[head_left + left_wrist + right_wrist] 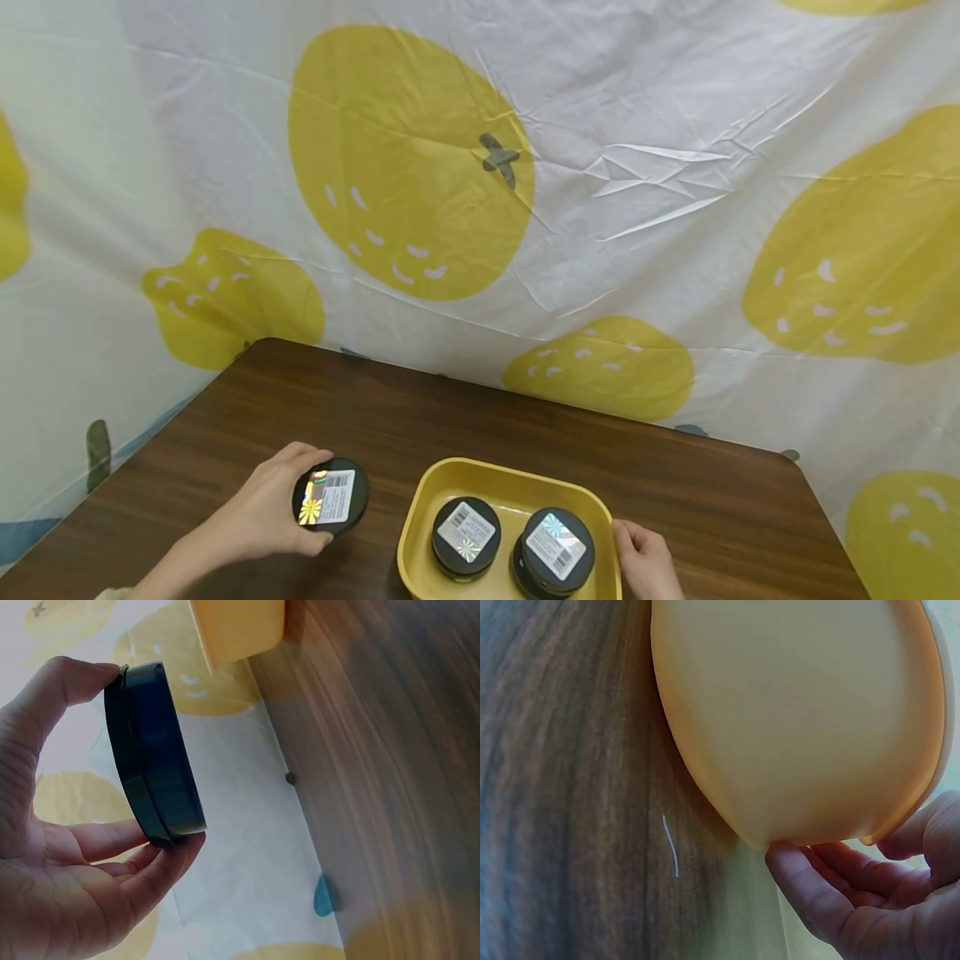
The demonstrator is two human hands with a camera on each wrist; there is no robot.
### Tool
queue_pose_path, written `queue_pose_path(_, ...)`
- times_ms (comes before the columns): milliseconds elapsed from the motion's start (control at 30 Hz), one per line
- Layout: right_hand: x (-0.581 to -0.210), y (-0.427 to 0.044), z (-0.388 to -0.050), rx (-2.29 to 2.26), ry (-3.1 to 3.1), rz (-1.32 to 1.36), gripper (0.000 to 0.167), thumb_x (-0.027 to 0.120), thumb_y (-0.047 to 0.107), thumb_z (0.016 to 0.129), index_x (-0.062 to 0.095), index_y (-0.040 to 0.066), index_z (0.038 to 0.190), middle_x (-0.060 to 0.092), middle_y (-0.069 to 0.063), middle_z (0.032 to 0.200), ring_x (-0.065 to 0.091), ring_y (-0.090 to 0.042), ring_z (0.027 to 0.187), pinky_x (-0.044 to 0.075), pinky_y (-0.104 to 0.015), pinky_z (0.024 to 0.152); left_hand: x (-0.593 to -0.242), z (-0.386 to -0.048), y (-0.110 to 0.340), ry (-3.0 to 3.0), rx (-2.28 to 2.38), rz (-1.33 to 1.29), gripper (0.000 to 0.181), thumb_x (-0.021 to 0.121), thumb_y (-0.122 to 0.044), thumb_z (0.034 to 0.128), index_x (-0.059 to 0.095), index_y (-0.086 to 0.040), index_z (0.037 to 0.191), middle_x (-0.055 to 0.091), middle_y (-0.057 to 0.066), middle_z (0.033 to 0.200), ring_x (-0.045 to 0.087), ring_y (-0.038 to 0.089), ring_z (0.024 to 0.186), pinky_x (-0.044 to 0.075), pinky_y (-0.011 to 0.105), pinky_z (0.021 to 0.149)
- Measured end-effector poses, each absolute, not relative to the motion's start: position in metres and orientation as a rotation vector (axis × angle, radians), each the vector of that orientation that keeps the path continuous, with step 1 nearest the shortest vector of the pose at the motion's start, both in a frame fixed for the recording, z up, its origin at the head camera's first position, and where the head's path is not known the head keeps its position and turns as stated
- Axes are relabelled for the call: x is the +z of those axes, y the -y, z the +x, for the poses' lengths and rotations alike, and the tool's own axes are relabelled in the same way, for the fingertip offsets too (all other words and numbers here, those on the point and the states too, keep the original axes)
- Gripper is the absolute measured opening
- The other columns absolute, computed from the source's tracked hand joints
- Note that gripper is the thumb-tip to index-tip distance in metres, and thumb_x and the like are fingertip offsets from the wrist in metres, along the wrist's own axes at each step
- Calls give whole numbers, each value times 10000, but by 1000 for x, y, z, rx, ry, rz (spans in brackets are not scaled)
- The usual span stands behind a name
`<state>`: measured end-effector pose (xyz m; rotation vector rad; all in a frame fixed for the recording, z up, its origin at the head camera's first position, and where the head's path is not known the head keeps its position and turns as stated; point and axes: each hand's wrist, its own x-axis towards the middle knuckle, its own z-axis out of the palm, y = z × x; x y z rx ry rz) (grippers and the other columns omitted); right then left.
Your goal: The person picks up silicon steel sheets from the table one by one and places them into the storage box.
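Note:
In the head view my left hand [273, 504] pinches a flat round black container [351, 502] by its edge, left of the yellow bin [427, 475] and above the table. A white label and a shiny sticker are on its top. The left wrist view has the same black container [157, 750] side-on, between thumb and fingertips. My right hand [648, 558] grips the bin's right side; in the right wrist view its thumb is at the rim and its fingers [802, 881] lie against the wall. Inside the bin are a black container [467, 539] and, to its right, two stacked ones [557, 550].
The dark brown wooden table [360, 400] spreads around the bin, its far edge close to a white hanging cloth [637, 217] printed with yellow fruit. A thin white strand [670, 846] lies on the table in the right wrist view.

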<state>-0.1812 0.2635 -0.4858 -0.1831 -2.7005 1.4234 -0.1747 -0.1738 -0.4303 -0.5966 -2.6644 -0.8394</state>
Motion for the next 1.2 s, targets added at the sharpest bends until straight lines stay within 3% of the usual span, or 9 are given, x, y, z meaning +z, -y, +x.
queue_pose_path(267, -485, -264, -181, 1407, 2714, -196, 302, 466, 143, 968, 688, -53, 909, 658, -75, 762, 549, -114, 722, 442, -239, 676, -426, -179, 158, 2660, -855, -663, 815, 883, -277, 452, 586, 71, 1127, 558, 53, 1064, 533, 155, 860, 474, 350, 706)
queue_pose_path(833, -485, -264, -181, 1440, 2703, -193, 313, 461, 145, 968, 679, -77, 941, 659, -84, 750, 551, -115, 693, 448, -233, 648, -421, -182, 145, 2652, -889, -743, 833, 881, -270, 458, 568, 80, 1146, 544, 60, 1076, 536, 146, 856, 490, 291, 704)
queue_pose_path(1200, -486, -264, -181, 1426, 2704, -188, 304, 464, 142, 967, 680, -55, 881, 640, -70, 719, 531, -104, 666, 436, -231, 631, -423, -185, 126, 2606, -938, -800, 796, 870, -240, 459, 577, 81, 1126, 543, 42, 1056, 542, 154, 869, 491, 303, 736)
